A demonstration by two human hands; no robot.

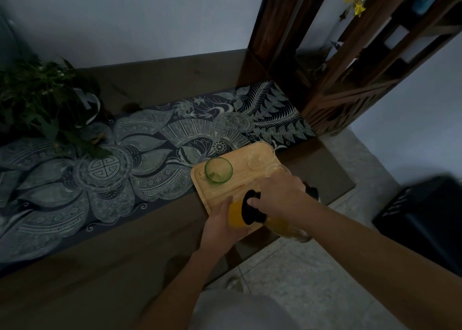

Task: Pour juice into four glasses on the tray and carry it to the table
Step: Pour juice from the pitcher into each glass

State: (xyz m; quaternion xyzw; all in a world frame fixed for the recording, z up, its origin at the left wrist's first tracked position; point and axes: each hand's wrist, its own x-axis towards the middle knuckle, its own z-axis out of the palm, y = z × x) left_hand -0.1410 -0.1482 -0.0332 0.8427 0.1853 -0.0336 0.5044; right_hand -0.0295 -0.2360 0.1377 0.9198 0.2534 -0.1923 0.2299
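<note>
Left hand point(218, 220) is being wrapped round the side of the juice jug point(235, 215). Right hand point(280, 194) is being curled over the jug's black lid point(251, 210), with the thumb being pressed on top. The jug is being held above the near edge of the wooden tray point(243, 178). A green glass point(218, 170) is being carried upright on the tray, and clear glasses point(260, 159) are being made out only faintly at its far right corner. The tray is being borne by the counter point(162, 79), partly on a patterned runner point(150, 139). A plant point(42, 99) is being noted far left, a wooden shelf point(350, 67) right.
</note>
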